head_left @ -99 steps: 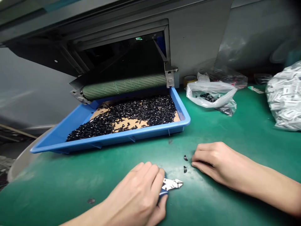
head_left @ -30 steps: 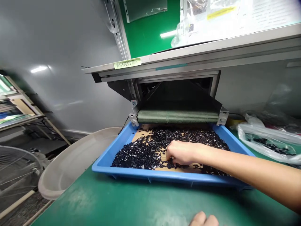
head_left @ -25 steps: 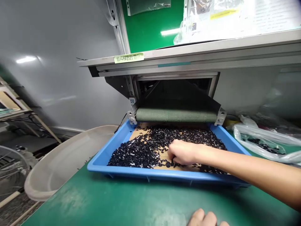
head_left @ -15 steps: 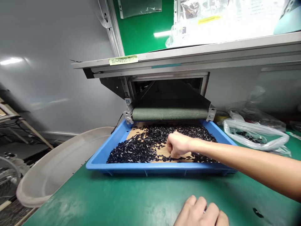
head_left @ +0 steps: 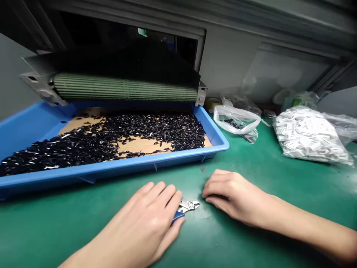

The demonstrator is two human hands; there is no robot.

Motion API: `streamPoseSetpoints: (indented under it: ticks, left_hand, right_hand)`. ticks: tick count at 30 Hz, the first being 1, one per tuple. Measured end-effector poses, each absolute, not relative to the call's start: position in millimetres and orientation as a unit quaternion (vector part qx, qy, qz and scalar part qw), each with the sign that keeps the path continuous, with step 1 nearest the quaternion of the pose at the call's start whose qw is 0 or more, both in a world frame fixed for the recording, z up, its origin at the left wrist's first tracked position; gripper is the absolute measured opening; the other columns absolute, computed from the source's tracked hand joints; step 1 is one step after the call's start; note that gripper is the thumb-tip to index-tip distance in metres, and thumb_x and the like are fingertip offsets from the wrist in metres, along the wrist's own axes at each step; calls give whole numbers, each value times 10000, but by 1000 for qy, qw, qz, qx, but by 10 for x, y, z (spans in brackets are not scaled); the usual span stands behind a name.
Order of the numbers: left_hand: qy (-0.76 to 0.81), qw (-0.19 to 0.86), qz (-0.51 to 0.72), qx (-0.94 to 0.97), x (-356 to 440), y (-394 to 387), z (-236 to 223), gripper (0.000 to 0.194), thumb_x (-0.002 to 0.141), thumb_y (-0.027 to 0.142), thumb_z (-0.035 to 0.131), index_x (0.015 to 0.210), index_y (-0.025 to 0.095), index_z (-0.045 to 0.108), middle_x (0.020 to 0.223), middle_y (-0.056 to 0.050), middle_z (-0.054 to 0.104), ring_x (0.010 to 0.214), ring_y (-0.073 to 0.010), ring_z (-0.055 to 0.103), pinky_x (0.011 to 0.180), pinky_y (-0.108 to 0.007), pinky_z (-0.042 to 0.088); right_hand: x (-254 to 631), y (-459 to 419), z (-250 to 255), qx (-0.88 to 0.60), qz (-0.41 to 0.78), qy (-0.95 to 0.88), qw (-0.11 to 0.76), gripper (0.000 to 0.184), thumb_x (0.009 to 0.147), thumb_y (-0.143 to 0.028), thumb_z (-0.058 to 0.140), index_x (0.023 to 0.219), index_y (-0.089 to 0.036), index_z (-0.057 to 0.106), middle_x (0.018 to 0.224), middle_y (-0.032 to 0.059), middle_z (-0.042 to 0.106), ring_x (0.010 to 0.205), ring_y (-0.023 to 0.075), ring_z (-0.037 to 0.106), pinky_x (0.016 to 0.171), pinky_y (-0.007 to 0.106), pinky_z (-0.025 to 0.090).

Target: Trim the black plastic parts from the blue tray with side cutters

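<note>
Left hand (head_left: 147,219): wrapped round the blue handles of the side cutters (head_left: 189,205), knuckles up, low over the green tabletop (head_left: 245,242). Cutter head sticks out past the fingers, pointing right toward the other hand; too small to tell if the blades meet.

Right hand (head_left: 232,195): just right of the cutter tip, side down by the tabletop, fingers curled and bunched, thumb tucked under near the index tip. Can't tell if anything is pinched there.

Far side, left to centre: blue tray (head_left: 125,166), lots of small black parts (head_left: 134,128) spread over a cardboard liner (head_left: 139,144), tan showing in patches. Green conveyor roller (head_left: 125,88) hangs over the tray's far edge.

Right of the tray: open plastic bag (head_left: 249,128), some black bits inside. Further right: clear bag of white parts (head_left: 309,136), packed full.
</note>
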State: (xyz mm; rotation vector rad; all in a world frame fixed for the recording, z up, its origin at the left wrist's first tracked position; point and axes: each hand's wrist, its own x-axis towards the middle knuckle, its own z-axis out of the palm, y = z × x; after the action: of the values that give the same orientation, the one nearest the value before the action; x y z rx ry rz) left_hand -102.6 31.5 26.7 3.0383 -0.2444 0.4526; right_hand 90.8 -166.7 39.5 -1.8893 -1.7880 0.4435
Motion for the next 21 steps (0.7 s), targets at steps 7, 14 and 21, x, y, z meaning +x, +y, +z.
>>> streamPoseSetpoints:
  ticks: [7,14,21]
  left_hand:
    - [-88,9,175,981,-976,272,293,314,1095,296,384,1139,158,663,1081,-75,692,926,-268,616,821,-429,414]
    - [-89,24,162,982,-958,265,294,283,1089,281,411,1186,156,645,1060,-67,675,922,-261,601,779,-412,395]
    - [-89,33,144,985,-949,257,262,258,1081,291,454,1217,161,630,1060,-62,651,946,-254,587,829,-417,398]
  right_hand:
    - [1075,-1802,249,-640,61,-684,345,152,1060,-160,591,1174,-170,692,1036,92,752,911,206,625,853,377,525]
    - [1020,-1945,246,-661,75,-694,274,152,1083,-198,554,1088,-148,697,1003,88,692,877,201,552,754,342,481]
    - [965,-1945,189,-663,74,-691,278,202,1089,-243,567,999,-140,714,902,69,686,808,190,571,711,331,458]
